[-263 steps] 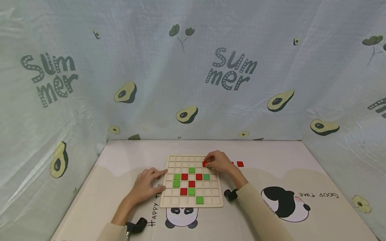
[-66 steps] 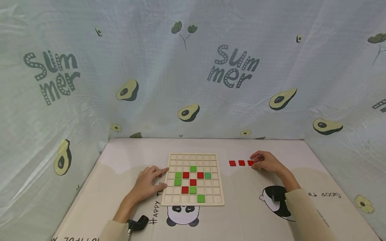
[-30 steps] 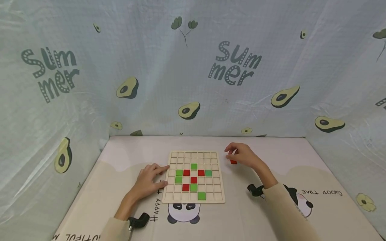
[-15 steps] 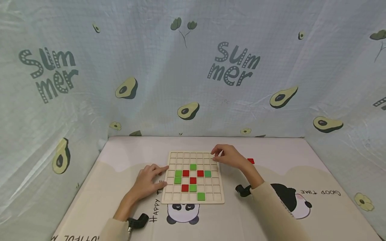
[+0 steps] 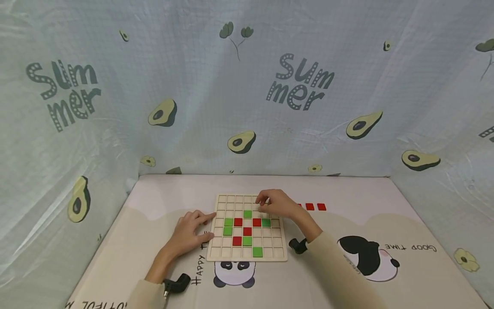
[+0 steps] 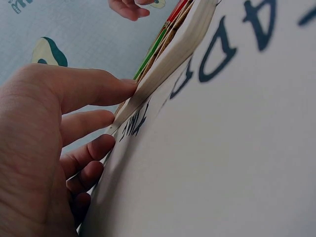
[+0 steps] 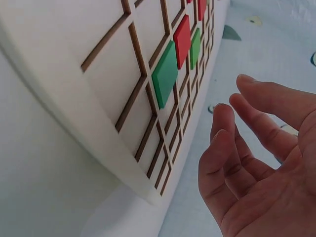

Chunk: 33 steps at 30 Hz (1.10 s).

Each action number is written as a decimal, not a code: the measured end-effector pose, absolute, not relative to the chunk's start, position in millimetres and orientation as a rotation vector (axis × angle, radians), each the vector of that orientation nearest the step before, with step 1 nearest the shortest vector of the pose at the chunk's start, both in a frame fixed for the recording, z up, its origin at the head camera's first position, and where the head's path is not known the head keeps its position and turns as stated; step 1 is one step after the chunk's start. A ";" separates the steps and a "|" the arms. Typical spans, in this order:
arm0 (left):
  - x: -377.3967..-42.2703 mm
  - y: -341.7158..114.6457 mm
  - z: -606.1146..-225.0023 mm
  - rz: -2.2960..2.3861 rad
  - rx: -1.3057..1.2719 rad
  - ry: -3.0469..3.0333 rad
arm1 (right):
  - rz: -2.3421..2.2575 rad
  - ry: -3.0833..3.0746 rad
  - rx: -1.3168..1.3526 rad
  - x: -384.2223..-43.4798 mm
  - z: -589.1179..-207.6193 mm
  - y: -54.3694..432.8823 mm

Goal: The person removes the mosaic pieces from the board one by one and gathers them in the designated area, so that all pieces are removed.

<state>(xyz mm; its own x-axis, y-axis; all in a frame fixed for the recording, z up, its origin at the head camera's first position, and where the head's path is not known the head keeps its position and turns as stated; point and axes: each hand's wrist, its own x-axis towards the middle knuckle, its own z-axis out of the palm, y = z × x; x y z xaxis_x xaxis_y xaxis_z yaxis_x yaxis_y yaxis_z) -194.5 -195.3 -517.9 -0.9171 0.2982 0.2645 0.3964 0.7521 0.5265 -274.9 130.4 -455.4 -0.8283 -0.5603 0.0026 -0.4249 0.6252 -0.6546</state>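
Note:
A square wooden grid board (image 5: 268, 242) lies on the table with several red tiles (image 5: 247, 231) and green tiles (image 5: 257, 252) in its cells. My left hand (image 5: 189, 231) touches the board's left edge with straight index finger and thumb; the left wrist view shows a fingertip against the board's wooden side (image 6: 173, 64). Over the upper right part of the board hovers my right hand (image 5: 278, 204). Its thumb and fingers stand apart with nothing between them in the right wrist view, close to a teal-green tile (image 7: 165, 74).
Right of the board, three red tiles (image 5: 310, 207) lie in a row, the leftmost partly hidden by my right hand. Black wrist devices (image 5: 177, 283) sit beside both wrists. The patterned cloth (image 5: 239, 86) hangs behind and along the sides of the table.
Earlier my right hand held a red tile over the board, later reaching the row of red tiles at right. It has since come back left over the board, empty. The left hand stayed put.

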 end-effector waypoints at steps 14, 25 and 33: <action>-194.8 -194.4 -515.8 -0.904 -0.560 -2.785 | -0.923 2.642 -0.747 -273.6 -464.2 105.0; -193.9 -194.3 -515.8 -0.899 -0.549 -2.791 | -0.898 2.656 -0.763 -272.7 -469.5 102.6; -193.7 -194.2 -515.5 -0.895 -0.547 -2.797 | -0.919 2.656 -0.759 -272.8 -474.1 102.0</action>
